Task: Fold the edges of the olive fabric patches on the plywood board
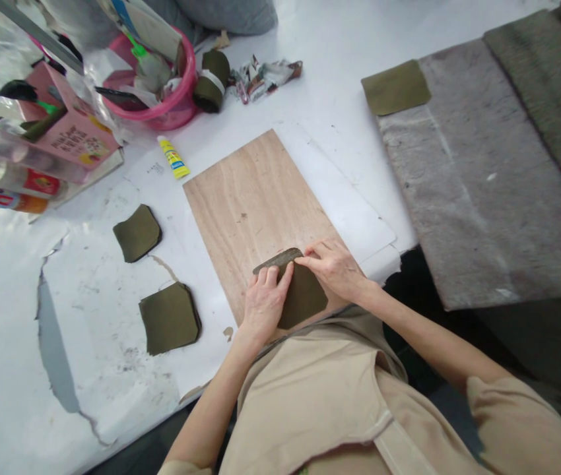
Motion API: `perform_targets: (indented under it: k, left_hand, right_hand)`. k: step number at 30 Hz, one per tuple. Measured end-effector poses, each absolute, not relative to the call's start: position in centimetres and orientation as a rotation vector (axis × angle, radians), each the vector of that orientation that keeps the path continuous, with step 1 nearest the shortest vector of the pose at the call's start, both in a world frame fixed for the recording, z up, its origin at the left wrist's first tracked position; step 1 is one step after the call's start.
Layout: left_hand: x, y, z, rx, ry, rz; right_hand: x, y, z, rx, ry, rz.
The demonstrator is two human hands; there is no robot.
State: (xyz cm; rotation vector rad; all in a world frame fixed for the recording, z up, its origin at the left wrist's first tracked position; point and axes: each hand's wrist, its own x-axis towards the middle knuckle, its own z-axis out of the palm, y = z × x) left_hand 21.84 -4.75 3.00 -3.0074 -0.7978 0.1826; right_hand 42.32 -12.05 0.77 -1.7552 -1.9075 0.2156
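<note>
An olive-green fabric piece [305,300] with cut corners lies on the near end of a wooden board [255,191]. Along its far edge runs a folded-over strip [283,259], greyer than the rest. My left hand [266,300] presses its bent fingers on this strip, the thumb stretched toward the right hand. At the strip's right end, my right hand [334,267] pinches the edge between thumb and forefinger. The fingertips of both hands nearly meet there. Two stacks of similar pieces, a smaller stack [136,233] and a larger stack [170,319], lie left of the board.
A yellow glue tube [173,157] lies beyond the board. Farther back stand a pink basket [162,115] of tools, a pink box [80,135] and a rolled olive fabric [212,80]. At right, a grey slab [488,178] carries one olive piece [396,87]. The white table covering [107,369] is torn.
</note>
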Motion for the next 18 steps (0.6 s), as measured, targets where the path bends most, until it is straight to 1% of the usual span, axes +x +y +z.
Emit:
perform_targets:
  k: [6, 11, 14, 18]
  left_hand:
    - [17.7, -5.3, 1.4, -2.945, -1.047, -0.205]
    - [15.6, -5.1, 1.5, -2.989, -1.316, -0.494]
    - [15.5, -5.0, 1.6, -2.987, -1.406, -0.586]
    - [16.1, -5.1, 1.6, -2.996, -1.469, -0.613]
  right_hand:
    - [42.5, -12.2, 0.4, -1.779, -1.901, 0.191]
    - [42.6, -11.5, 1.5, -1.793, -1.858, 0.245]
    - [41.7, -10.7, 2.6, -1.788, -1.973, 0.267]
    - [40.5, -9.6, 3.5, -1.809, -2.114, 0.306]
